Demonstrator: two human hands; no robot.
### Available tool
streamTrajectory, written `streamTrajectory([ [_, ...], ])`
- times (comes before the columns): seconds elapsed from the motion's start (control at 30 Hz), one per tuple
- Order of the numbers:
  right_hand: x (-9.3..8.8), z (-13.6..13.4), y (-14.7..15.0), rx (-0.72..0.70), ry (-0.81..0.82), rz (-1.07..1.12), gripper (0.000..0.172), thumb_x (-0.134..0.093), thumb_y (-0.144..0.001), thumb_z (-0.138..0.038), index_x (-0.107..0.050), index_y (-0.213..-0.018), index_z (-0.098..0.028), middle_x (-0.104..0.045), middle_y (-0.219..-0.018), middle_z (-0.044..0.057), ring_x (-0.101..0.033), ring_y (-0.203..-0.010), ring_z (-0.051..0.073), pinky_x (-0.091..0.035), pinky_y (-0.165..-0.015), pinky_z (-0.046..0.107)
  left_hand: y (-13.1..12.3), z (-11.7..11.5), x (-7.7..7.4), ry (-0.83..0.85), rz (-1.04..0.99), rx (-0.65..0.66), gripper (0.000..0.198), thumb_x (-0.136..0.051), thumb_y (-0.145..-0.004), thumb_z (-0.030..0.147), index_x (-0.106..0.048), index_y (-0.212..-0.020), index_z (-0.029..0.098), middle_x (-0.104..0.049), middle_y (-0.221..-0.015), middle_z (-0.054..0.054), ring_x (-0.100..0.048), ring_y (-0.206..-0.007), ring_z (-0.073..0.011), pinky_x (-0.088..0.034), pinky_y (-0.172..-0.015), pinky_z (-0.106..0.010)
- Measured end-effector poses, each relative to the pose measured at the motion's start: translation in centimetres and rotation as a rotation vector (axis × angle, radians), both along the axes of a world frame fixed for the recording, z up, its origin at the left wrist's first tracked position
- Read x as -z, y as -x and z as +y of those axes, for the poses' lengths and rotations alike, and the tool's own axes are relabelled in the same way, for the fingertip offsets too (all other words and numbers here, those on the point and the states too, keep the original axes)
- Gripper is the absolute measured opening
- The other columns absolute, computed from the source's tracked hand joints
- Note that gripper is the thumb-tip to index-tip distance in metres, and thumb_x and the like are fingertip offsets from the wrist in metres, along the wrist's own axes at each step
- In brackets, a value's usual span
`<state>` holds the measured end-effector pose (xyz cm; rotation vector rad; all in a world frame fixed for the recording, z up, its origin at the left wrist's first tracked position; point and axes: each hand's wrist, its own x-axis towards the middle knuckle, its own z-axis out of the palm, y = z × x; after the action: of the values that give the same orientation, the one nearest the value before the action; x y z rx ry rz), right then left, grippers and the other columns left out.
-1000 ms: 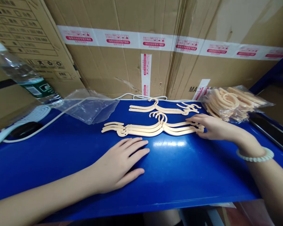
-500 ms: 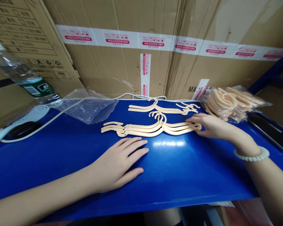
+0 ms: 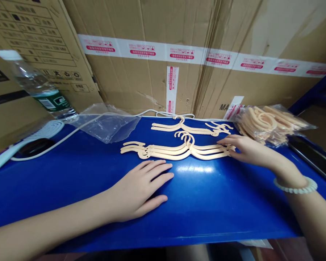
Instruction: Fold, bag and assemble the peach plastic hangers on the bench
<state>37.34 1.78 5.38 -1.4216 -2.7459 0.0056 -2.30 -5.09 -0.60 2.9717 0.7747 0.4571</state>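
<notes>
A row of beige folding clothes hangers [image 3: 168,152] lies nested on the blue table [image 3: 195,210], hooks pointing away from me. My right hand [image 3: 247,149] is at the right end of this row, fingers and thumb closed around it; the fingers partly cover that end. Flat on the table just in front of the row's left half rests my left hand [image 3: 143,188], palm down, fingers spread, holding nothing. Behind the front row lies a second, smaller group of folding hangers [image 3: 167,127], apart from both hands.
At the right is a clear bag of more hangers [image 3: 260,121], with a phone [image 3: 312,157] beside it. On the left are a water bottle [image 3: 47,96], a hairbrush [image 3: 43,132], a black oval object [image 3: 36,148], a white cable [image 3: 54,145] and a plastic bag [image 3: 111,125]. Cardboard boxes [image 3: 141,79] stand behind.
The whole view has shifted slightly, so everything sits a little further right and lower. Both hands and the hangers keep their places on the table.
</notes>
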Motion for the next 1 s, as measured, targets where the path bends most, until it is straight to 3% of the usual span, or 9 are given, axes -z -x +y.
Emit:
streamTrajectory([
  [0.43, -0.4, -0.6, 1.7, -0.055, -0.058, 0.127, 0.032, -0.047, -0.09, -0.017, -0.073, -0.108, -0.02, -0.077, -0.104, 0.01, -0.073, -0.094, 0.025, -0.059, -0.082, 0.037, 0.1, 0.0, -0.1, 0.035, -0.013, 0.003, 0.046, -0.052, -0.102, 0.04, -0.056, -0.141, 0.017, -0.055, -0.15, -0.015, -0.05, -0.139, -0.0348, -0.046, -0.112, -0.054],
  [0.87, -0.3, -0.4, 1.7, 0.039, -0.09, 0.093, 0.032, -0.046, -0.083, -0.011, -0.073, -0.098, -0.02, -0.078, -0.095, 0.008, -0.073, -0.084, 0.024, -0.057, -0.074, 0.034, 0.1, 0.0, 0.2, 0.031, -0.03, -0.001, 0.046, -0.052, -0.102, 0.04, -0.054, -0.142, 0.018, -0.054, -0.151, -0.014, -0.05, -0.14, -0.0338, -0.046, -0.113, -0.052],
  [1.0, -0.4, 0.0, 1.2, 0.13, -0.105, 0.115, 0.03, -0.046, -0.08, -0.011, -0.072, -0.093, -0.02, -0.079, -0.095, 0.007, -0.075, -0.085, 0.025, -0.057, -0.073, 0.034, 0.2, 0.0, 0.4, 0.021, -0.033, -0.003, 0.046, -0.05, -0.102, 0.04, -0.053, -0.143, 0.019, -0.053, -0.152, -0.013, -0.049, -0.14, -0.0333, -0.046, -0.113, -0.051],
])
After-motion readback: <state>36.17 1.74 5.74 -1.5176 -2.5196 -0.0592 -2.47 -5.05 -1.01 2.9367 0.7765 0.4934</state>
